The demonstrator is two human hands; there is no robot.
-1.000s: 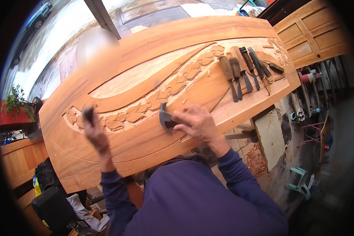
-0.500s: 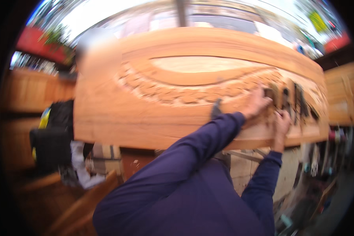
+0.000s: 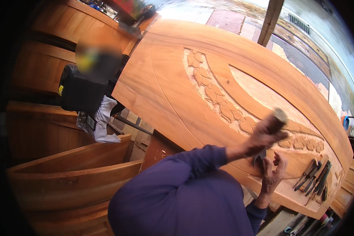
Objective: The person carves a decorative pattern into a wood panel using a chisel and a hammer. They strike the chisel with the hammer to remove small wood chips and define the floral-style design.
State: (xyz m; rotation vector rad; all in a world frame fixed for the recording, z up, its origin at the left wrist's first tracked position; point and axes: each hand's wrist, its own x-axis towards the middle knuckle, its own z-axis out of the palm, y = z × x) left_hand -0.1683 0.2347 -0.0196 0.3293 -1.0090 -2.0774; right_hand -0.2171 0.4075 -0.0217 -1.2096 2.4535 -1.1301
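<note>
A large light-brown wooden panel (image 3: 145, 78) lies in front of me, with a curved band of carved leaf relief (image 3: 214, 94). Over the carving's right part, my left hand (image 3: 261, 137) is closed round a thick wooden-handled tool (image 3: 278, 116); its round end points up, and blur hides its kind. Just below, my right hand (image 3: 274, 173) is raised with fingers apart and nothing in it. Between the hands, a dark metal piece (image 3: 259, 161) shows at the panel, partly hidden. Several carving chisels (image 3: 312, 179) lie bunched on the panel's right end.
A black bag-like object (image 3: 82, 90) and a white cloth (image 3: 105, 118) are left of the panel. Curved wooden boards (image 3: 74, 187) stand at lower left. A wooden post (image 3: 270, 23) rises beyond the far edge. More tools (image 3: 299, 226) lie below the right end.
My view has turned, so the panel now slants down to the right. Both hands have left the chisels and moved left; my left hand now holds up the wooden-handled tool, and my right is empty.
</note>
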